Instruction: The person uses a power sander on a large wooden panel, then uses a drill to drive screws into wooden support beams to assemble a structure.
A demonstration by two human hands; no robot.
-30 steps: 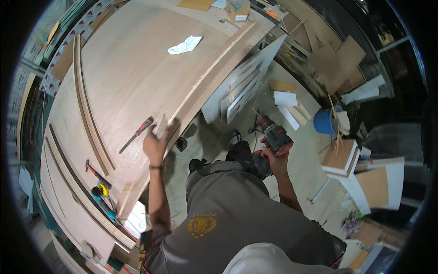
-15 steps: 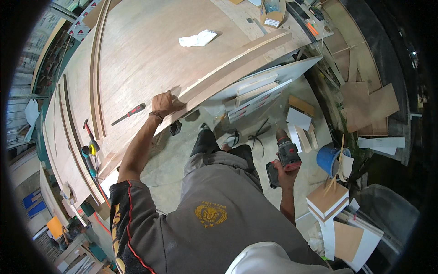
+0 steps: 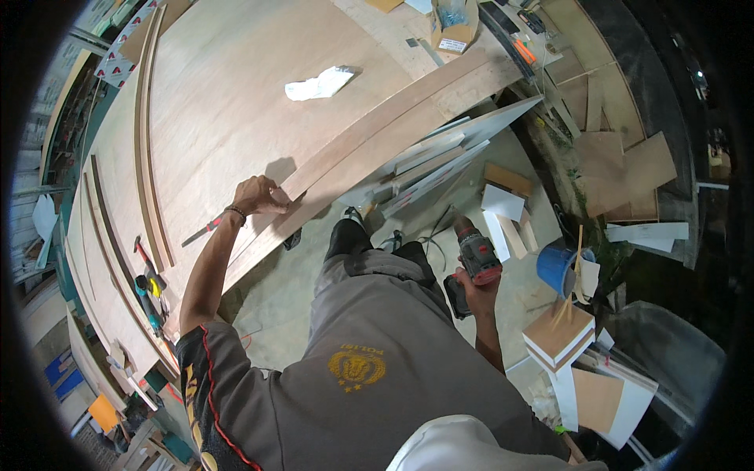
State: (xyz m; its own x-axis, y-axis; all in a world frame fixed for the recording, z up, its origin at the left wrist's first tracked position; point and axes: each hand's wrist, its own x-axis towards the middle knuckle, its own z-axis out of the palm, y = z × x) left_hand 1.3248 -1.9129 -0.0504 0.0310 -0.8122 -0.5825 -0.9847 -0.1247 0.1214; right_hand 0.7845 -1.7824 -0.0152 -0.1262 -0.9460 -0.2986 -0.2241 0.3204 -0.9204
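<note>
My left hand [image 3: 259, 196] rests on the near end of a long wooden strip [image 3: 393, 125] that lies along the edge of a big plywood sheet [image 3: 228, 94] on the workbench; the fingers press on the strip. My right hand [image 3: 481, 294] hangs low beside my hip and grips a red and grey cordless drill [image 3: 475, 259], its nose pointing away from me over the floor. A red-handled tool [image 3: 200, 231] lies on the plywood just left of my left wrist.
A crumpled white rag [image 3: 318, 82] and a small cardboard box [image 3: 452, 27] lie on the bench. Thin curved strips [image 3: 145, 149] and hand tools [image 3: 149, 286] sit at the left. White boards [image 3: 440, 165], a blue bucket [image 3: 558, 267] and offcuts [image 3: 561, 334] crowd the floor at right.
The view has swung, so the bench sits higher and further left. My left hand stays on the strip's end. My right hand with the drill has dropped lower beside my hip.
</note>
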